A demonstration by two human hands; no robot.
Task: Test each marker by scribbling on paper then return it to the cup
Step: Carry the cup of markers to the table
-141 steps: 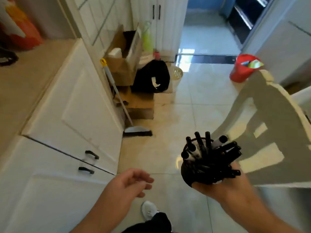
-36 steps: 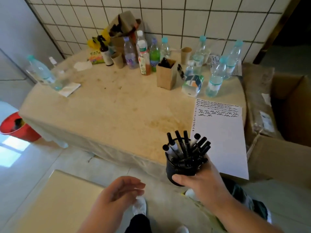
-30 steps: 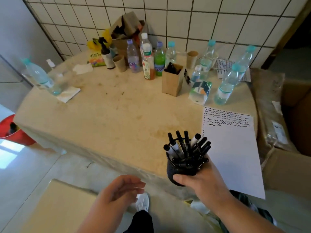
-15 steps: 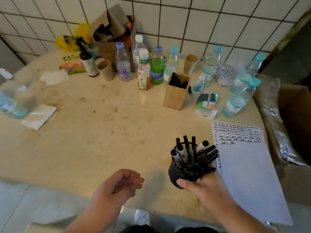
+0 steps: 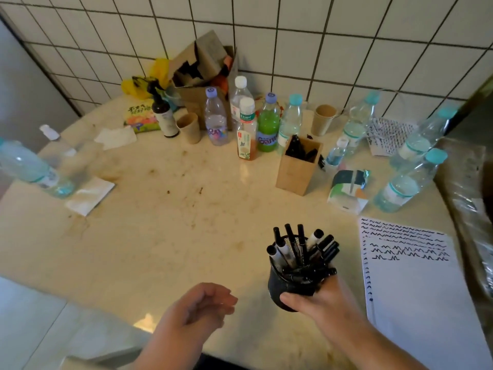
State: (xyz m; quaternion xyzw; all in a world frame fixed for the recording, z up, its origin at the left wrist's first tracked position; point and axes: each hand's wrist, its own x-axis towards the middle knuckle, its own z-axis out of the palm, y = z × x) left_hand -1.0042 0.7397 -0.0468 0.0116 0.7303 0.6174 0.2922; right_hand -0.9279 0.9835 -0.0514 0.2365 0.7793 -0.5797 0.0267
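Note:
My right hand [image 5: 324, 303] grips a black mesh cup [image 5: 289, 285] from below and behind, holding it just above the beige table [image 5: 165, 236]. Several black markers [image 5: 301, 249] stick up out of the cup, caps upward. To the right lies a white sheet of paper [image 5: 426, 303] with rows of black scribbles across its top. My left hand [image 5: 198, 309] hovers over the table's front edge, left of the cup, fingers loosely curled and holding nothing.
Along the tiled wall stand several plastic bottles [image 5: 268, 124], paper cups [image 5: 190, 128], a brown card holder [image 5: 298, 169] with dark items and a torn cardboard box [image 5: 202, 65]. A snack packet [image 5: 348, 190] lies near the paper. A bottle [image 5: 29, 169] and napkin [image 5: 89, 194] sit far left.
I have turned from the floor to the table and come close to it. The cup in my right hand now hangs over the tabletop beside the paper; my left hand stays loose.

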